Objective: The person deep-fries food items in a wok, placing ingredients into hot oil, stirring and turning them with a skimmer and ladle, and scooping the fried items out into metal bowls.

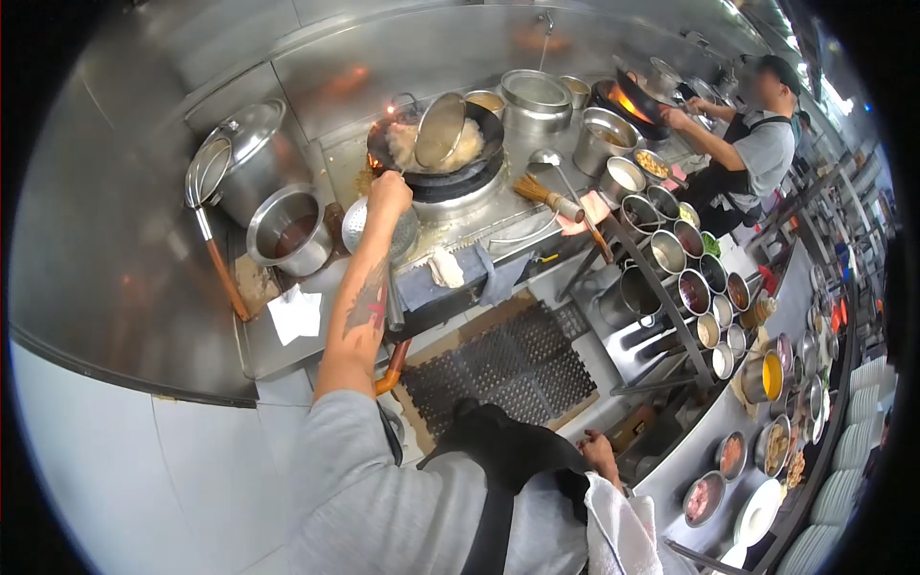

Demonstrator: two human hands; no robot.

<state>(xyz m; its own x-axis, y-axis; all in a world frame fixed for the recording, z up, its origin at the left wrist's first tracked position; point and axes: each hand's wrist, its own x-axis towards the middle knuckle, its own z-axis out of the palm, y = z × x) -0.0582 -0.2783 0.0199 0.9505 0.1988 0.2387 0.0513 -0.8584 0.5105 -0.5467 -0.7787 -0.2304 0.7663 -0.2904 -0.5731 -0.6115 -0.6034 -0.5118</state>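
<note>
My left hand (390, 195) is stretched forward to the near rim of a black wok (494, 134). It is closed, apparently on the handle of a round metal strainer (441, 132), though the grip itself is partly hidden. The strainer is tilted steeply over pale, frothy food (470, 146) in the wok. Small flames show at the wok's left edge. Below my forearm lies a perforated skimmer (398, 230), partly covered. My right hand (601, 454) hangs low by my side, its fingers loosely curled and apart, holding nothing I can see. A white towel (618, 527) is beside it.
A lidded stockpot (254, 144) and an open pot (287, 235) stand left. A brush (546, 195) and a ladle (544, 158) lie right of the wok. Several ingredient containers (668, 251) line the right side. Another person (767, 144) works at a flaming wok (632, 107).
</note>
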